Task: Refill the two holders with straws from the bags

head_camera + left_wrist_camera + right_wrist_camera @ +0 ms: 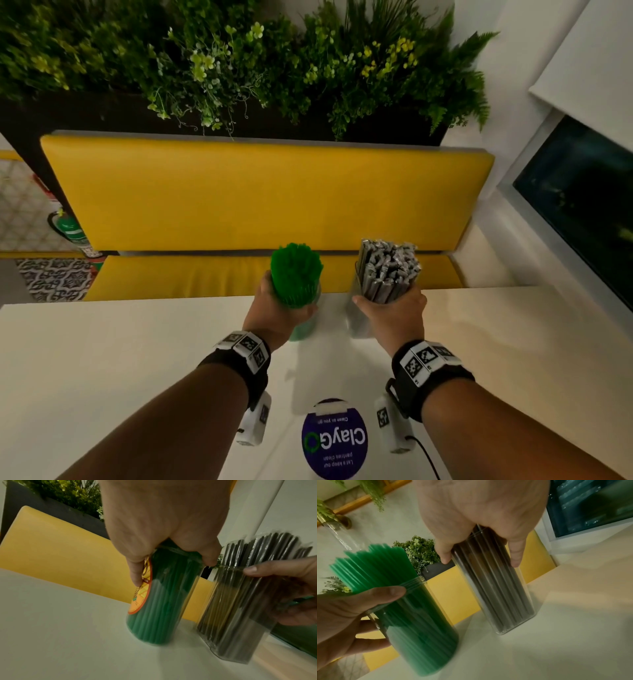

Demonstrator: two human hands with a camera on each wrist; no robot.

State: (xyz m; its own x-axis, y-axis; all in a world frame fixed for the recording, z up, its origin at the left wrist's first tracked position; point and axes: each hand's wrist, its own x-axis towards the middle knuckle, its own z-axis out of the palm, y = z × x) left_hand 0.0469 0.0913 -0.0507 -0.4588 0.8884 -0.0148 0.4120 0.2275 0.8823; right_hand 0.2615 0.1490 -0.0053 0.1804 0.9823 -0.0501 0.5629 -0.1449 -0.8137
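Observation:
Two clear holders stand on the white table [137, 359] near its far edge. The round holder [303, 329] [159, 601] [419, 635] is packed with green straws [296, 270] and carries an orange label. My left hand [274, 315] [163, 520] [351, 612] grips it near the rim. The squarish holder [358, 318] [236, 615] [496, 595] is full of grey wrapped straws [388, 267]. My right hand [394, 315] [481, 513] [291, 588] wraps round its upper part. Both holders look blurred in the wrist views. No bags are in view.
A round purple "ClayGo" sticker [334, 442] lies on the table near me. Beyond the table edge runs a yellow padded bench [257, 195] with a planter of greenery [239, 58] behind it. A dark window [582, 192] is at the right.

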